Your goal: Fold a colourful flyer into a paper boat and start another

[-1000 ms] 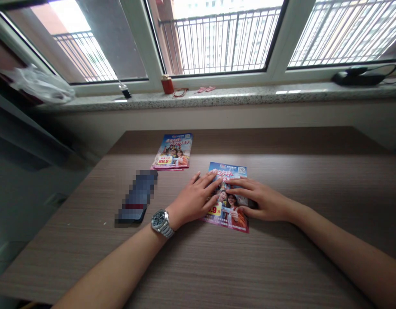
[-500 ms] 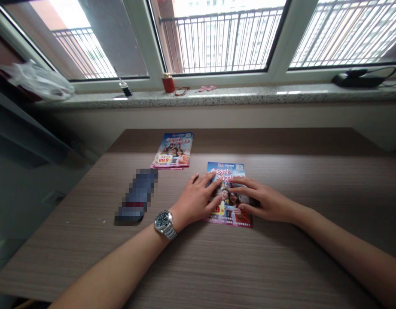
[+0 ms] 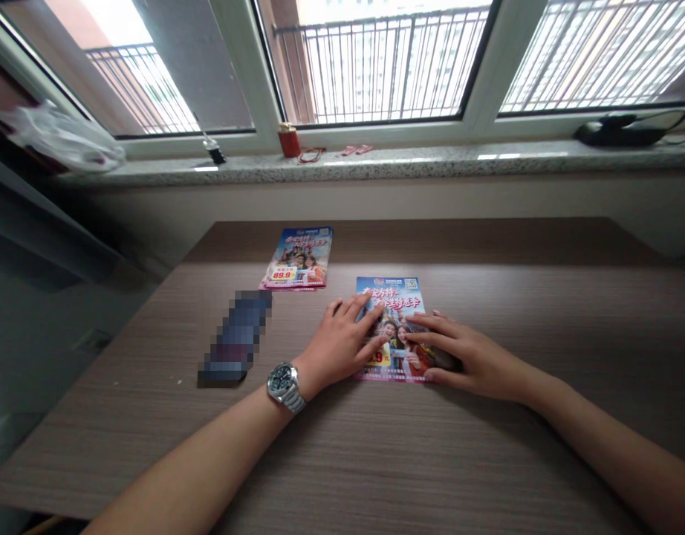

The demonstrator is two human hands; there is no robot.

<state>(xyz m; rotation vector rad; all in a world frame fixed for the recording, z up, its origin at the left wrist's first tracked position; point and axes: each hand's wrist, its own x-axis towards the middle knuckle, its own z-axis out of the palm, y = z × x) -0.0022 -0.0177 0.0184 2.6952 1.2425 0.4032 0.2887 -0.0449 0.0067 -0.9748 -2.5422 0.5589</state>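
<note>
A colourful printed flyer (image 3: 397,297) lies flat on the wooden table (image 3: 342,461), its top edge facing the window. My left hand (image 3: 342,338), fingers spread, rests over the flyer's left side. A metal watch (image 3: 284,383) is on that wrist. Over the right edge of the same sheet is my right hand (image 3: 465,357), its fingers stretched out and slightly apart. Parts of the print are hidden under both hands. Farther back and to the left sits a small stack of matching flyers (image 3: 301,260), slightly fanned at the lower edge.
Left of my left hand lies a dark, pixelated phone-like object (image 3: 236,338). On the stone windowsill (image 3: 409,165) stand a red container (image 3: 288,141), small pink items (image 3: 356,150), a black device with a cable (image 3: 618,134) and a white plastic bag (image 3: 64,141).
My right hand has slid a little right and toward me, uncovering more of the flyer's print. The flyer has straightened slightly. My left hand stays nearly still.
</note>
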